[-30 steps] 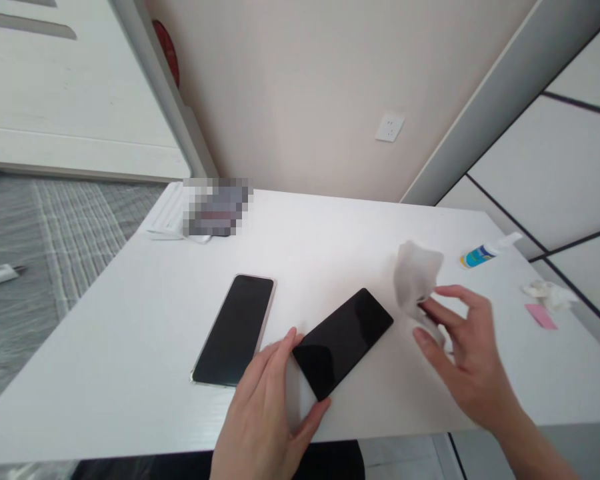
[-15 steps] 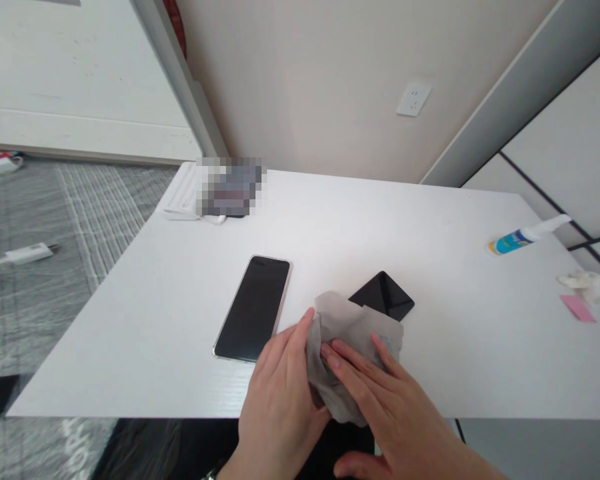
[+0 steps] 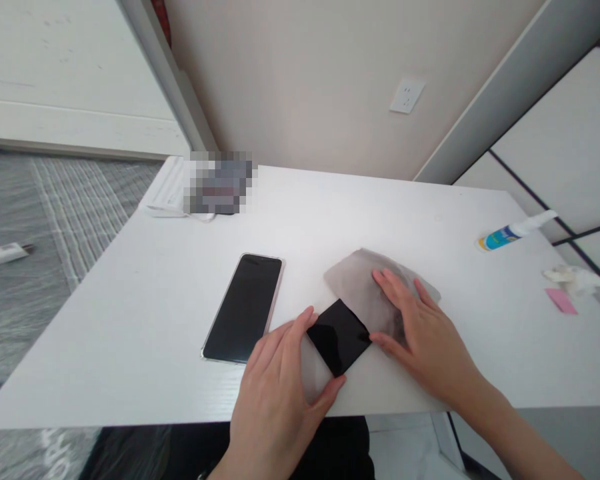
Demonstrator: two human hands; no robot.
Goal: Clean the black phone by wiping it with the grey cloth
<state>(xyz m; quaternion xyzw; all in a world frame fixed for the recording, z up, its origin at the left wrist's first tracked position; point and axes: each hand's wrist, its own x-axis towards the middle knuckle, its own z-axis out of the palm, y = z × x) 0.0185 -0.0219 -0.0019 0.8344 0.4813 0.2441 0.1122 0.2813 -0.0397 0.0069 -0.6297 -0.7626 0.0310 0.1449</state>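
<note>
While a phone in a clear case (image 3: 243, 308) lies screen-up at the left of a white table (image 3: 105, 353), the left hand (image 3: 275, 387) hides its near right corner; from where I stand I cannot tell whether they touch, but if so, shifting knuckles could nudge it askew. That hand pinches a black phone (image 3: 337, 337) by two corners, fingers at the left one and thumb at the near one, close to the table's near edge. The hold looks slight: a hard sideways push could swivel the handset or send it toward that edge. To the right, a grey cloth (image 3: 355, 283) covers the phone's far right part beneath the right hand (image 3: 430, 340), flat with fingers spread, thumb tip at the bared screen's right corner. A bunched fold could catch the rim and drag the phone. Farther right, a blue-labelled bottle (image 3: 503, 237) sits well apart, posing little risk.
</note>
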